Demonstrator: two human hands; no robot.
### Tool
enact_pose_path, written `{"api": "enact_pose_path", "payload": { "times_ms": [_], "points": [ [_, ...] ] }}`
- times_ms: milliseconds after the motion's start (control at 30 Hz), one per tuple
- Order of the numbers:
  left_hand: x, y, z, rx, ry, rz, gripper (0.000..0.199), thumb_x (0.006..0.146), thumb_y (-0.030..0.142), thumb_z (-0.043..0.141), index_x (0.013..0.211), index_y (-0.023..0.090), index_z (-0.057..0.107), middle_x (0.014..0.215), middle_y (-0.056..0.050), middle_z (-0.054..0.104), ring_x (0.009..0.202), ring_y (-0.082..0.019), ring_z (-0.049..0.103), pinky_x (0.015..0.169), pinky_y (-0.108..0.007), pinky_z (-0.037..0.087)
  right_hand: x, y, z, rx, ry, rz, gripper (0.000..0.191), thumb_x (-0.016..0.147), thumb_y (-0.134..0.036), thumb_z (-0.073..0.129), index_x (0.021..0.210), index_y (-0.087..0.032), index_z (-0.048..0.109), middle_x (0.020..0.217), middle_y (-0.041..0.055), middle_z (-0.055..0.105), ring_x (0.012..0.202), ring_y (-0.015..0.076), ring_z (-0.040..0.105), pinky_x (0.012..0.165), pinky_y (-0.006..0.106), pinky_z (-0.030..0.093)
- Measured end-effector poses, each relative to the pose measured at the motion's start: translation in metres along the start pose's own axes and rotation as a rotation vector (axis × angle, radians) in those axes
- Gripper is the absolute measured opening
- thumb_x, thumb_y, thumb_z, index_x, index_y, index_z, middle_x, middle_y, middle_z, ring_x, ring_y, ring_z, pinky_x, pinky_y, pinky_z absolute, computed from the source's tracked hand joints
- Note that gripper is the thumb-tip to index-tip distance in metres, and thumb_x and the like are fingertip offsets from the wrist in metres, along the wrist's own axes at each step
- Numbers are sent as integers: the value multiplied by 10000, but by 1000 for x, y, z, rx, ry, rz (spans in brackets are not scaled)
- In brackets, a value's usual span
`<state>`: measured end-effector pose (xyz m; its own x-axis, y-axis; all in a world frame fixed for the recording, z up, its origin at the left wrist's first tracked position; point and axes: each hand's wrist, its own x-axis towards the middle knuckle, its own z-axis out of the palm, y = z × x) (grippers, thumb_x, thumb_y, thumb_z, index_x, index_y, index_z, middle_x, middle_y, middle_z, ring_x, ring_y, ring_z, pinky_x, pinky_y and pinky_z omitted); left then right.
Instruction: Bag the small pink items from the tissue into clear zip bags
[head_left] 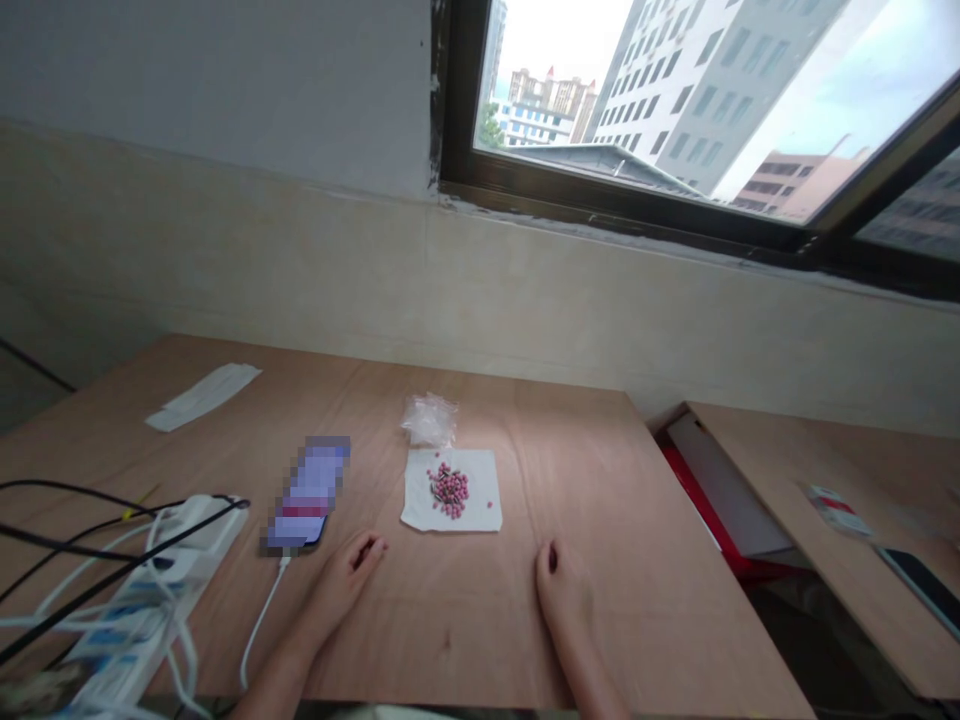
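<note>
So there's a person sitting at a wooden table (637,600) by a window (675,110), and both hands are just resting on the wood. The left hand (349,570) is lying loosely curled near the charging phone (309,495), fingers bent in and not gripping anything I can make out. The right hand (564,585) is also resting half closed, thumb side up, well apart from the left one, and it isn't visibly holding anything either. Between them, a bit farther out, a pile of small pink beads (450,490) is sitting on a white paper sheet (480,510), with a few strays lying off the main heap, one over to the right. Some darker bits are showing among the pink, too small to tell what they are. A crumpled clear plastic bag (430,420) is lying just beyond the sheet's far edge. Over on the near left, a white power strip (187,560) is sitting under a tangle of black and white cables, and a white strip of paper (204,396) is lying at the far left. Another phone (922,585) is resting on a second table (817,500) off to the right.
</note>
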<state>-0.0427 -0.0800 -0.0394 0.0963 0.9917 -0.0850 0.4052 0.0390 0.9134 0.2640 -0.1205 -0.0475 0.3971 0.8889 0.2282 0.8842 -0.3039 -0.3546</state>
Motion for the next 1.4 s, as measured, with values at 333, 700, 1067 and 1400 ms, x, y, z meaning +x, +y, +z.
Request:
{"api": "enact_pose_path", "payload": {
  "times_ms": [333,700,1067,1400],
  "points": [
    [-2,12,0,45,-3,44,259,759,389,460,659,170,556,641,-3,550,617,-149,508,584,-231,404,1,-2,-1,-26,-44,30,313,808,-331,310,585,-183,471,572,59,564,525,163,514,494,249,296],
    [-2,1,5,155,-29,70,273,820,369,372,693,177,520,652,-1,493,615,-144,469,575,-228,374,43,-55,0,457,-101,138,307,780,-380,346,651,-157,513,602,58,568,564,177,525,522,270,394],
    [-3,15,3,87,-15,20,264,808,365,401,651,185,514,632,3,472,587,-139,447,546,-225,352,141,-202,58,540,-282,-185,263,716,-167,508,952,-113,612,913,137,641,874,243,577,794,374,398],
    [-2,13,0,56,-30,-4,261,794,365,420,645,180,530,635,0,499,590,-136,459,560,-224,372,136,-158,-6,945,97,79,289,771,-358,431,882,-122,558,887,106,619,843,186,559,776,317,399]
  ]
}}
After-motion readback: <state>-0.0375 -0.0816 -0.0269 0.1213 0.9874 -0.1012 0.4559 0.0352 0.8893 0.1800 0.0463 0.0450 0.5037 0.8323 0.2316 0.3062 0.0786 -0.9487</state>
